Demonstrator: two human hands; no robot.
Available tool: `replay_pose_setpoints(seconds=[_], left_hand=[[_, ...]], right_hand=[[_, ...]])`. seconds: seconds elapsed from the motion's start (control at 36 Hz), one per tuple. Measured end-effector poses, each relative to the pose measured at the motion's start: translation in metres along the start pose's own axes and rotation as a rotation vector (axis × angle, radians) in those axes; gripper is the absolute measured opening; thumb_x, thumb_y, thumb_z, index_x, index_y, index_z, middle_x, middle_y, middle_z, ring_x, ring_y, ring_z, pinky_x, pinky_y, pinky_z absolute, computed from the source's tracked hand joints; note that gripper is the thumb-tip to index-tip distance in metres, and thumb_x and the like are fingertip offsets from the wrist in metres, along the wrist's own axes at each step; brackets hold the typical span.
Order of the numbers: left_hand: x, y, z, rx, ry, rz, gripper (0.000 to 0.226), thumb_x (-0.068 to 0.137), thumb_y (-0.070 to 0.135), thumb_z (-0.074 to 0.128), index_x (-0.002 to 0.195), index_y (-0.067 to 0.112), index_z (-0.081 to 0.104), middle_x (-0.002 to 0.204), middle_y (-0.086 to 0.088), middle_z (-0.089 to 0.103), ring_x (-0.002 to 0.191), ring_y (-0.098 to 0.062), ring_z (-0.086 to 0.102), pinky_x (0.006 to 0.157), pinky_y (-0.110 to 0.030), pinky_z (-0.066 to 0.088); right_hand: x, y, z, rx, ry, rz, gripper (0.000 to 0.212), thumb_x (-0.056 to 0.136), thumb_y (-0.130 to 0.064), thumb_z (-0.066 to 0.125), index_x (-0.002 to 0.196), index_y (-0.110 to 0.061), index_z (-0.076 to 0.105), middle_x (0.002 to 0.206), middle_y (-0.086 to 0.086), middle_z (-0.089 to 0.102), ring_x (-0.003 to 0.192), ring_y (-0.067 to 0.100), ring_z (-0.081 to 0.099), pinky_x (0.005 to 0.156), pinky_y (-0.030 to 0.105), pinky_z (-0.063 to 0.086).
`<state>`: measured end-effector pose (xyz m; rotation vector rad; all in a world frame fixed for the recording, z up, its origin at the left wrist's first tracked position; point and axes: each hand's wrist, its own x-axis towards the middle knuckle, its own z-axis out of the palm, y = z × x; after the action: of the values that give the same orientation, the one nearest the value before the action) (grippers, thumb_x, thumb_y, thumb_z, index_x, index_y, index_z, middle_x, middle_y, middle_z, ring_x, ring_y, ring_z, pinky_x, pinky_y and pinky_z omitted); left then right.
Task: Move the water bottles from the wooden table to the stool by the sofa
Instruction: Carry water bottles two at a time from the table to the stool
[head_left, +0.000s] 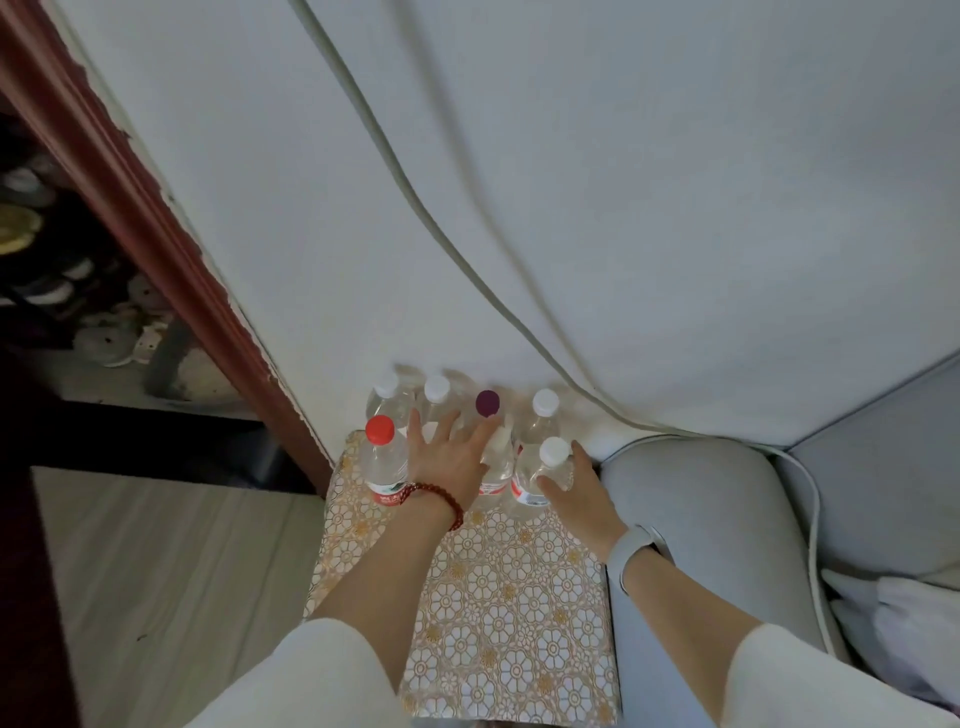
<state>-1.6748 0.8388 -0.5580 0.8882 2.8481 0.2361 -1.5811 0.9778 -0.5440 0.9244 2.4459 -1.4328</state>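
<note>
Patterned stool (493, 597) by sofa (691, 499), left hand (447, 457) splayed flat over bottles (387, 462), right hand (571, 488) gripping white-capped bottle (537, 475)

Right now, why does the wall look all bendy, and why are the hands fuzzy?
Head view: the wide-angle lens bows the wall cable; the left hand and clear bottle under it smear with motion blur; the doorway is dim.

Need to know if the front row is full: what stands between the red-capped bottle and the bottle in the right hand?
In the head view, the left hand lies there, spread over a clear bottle standing between the red-capped bottle and the right hand's bottle.
</note>
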Motion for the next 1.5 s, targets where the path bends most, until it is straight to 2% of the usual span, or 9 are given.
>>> replay_pose_setpoints(seconds=[0.08,0.22,0.42,0.67,0.72,0.81,0.92,1.19,1.5], left_hand=[[-0.012,-0.001,-0.013,-0.09,0.024,-0.031,0.073,0.087,0.039,0.05,0.142,0.036,0.001,0.153,0.003,0.018,0.142,-0.021,0.008,0.109,-0.058,-0.004],[-0.062,-0.016,-0.059,-0.273,0.135,-0.155,0.06,0.09,0.04,0.043,0.142,0.03,0.015,0.151,0.002,0.023,0.141,-0.019,0.013,0.115,-0.049,0.006],[-0.234,-0.109,-0.133,-0.527,0.428,-0.462,0.048,0.088,0.031,0.052,0.133,0.023,0.04,0.141,0.0,0.042,0.13,-0.019,0.035,0.107,-0.039,0.027],[-0.646,-0.24,-0.173,-0.453,0.722,-1.112,0.043,0.083,0.019,0.06,0.124,0.01,0.051,0.123,-0.014,0.055,0.115,-0.031,0.05,0.096,-0.036,0.039],[-0.743,-0.248,-0.174,-0.419,0.767,-1.259,0.042,0.083,0.018,0.06,0.123,0.008,0.052,0.121,-0.016,0.056,0.114,-0.033,0.051,0.096,-0.039,0.04],[-0.874,-0.247,-0.174,-0.381,0.85,-1.475,0.041,0.084,0.021,0.059,0.123,0.008,0.052,0.12,-0.016,0.057,0.112,-0.033,0.052,0.095,-0.039,0.041],[-1.016,-0.232,-0.168,-0.34,0.958,-1.74,0.038,0.085,0.018,0.058,0.121,0.007,0.053,0.117,-0.018,0.058,0.11,-0.034,0.053,0.093,-0.038,0.04],[-1.265,-0.208,-0.128,-0.276,1.096,-2.162,0.037,0.088,0.022,0.053,0.124,0.012,0.05,0.128,-0.007,0.053,0.119,-0.025,0.048,0.098,-0.044,0.04],[-1.531,-0.25,-0.152,-0.106,1.265,-2.41,0.034,0.088,0.023,0.05,0.122,0.016,0.051,0.124,-0.007,0.054,0.117,-0.024,0.048,0.1,-0.044,0.039]], right_hand=[[-0.015,-0.013,-0.002,-0.084,0.13,-0.074,0.063,0.089,-0.016,0.053,0.142,-0.006,0.021,0.145,0.013,0.035,0.134,0.027,0.032,0.107,0.035,0.028],[-0.06,-0.066,0.008,-0.128,0.197,-0.338,0.031,0.089,-0.01,0.049,0.12,-0.007,0.049,0.117,0.007,0.054,0.116,0.022,0.047,0.091,0.02,0.031],[-0.165,-0.161,0.104,-0.205,-0.209,-0.484,0.027,0.093,-0.02,0.043,0.116,-0.012,0.057,0.113,0.004,0.064,0.106,0.016,0.058,0.08,0.018,0.039],[-0.448,-0.231,0.348,-0.305,-0.749,-0.739,0.022,0.091,-0.011,0.048,0.107,-0.005,0.062,0.105,0.014,0.068,0.1,0.025,0.062,0.079,0.02,0.042],[-0.524,-0.234,0.4,-0.338,-0.905,-0.778,0.022,0.091,-0.009,0.047,0.107,-0.003,0.062,0.107,0.017,0.067,0.099,0.025,0.061,0.084,0.023,0.044],[-0.633,-0.232,0.469,-0.41,-1.122,-0.865,0.021,0.092,-0.011,0.047,0.107,-0.004,0.061,0.107,0.016,0.066,0.088,0.016,0.055,0.064,0.008,0.037],[-0.765,-0.223,0.543,-0.505,-1.34,-1.01,0.022,0.091,-0.009,0.048,0.108,-0.003,0.061,0.107,0.02,0.065,0.093,0.028,0.059,0.056,0.005,0.035],[-1.006,-0.182,0.698,-0.785,-1.719,-1.296,0.027,0.094,-0.025,0.044,0.115,-0.017,0.058,0.114,0.005,0.061,0.101,0.015,0.055,0.083,0.027,0.043],[-1.299,-0.15,0.85,-0.775,-1.927,-1.494,0.027,0.092,-0.024,0.044,0.112,-0.017,0.06,0.109,0.004,0.065,0.091,0.012,0.055,0.08,0.025,0.042]])
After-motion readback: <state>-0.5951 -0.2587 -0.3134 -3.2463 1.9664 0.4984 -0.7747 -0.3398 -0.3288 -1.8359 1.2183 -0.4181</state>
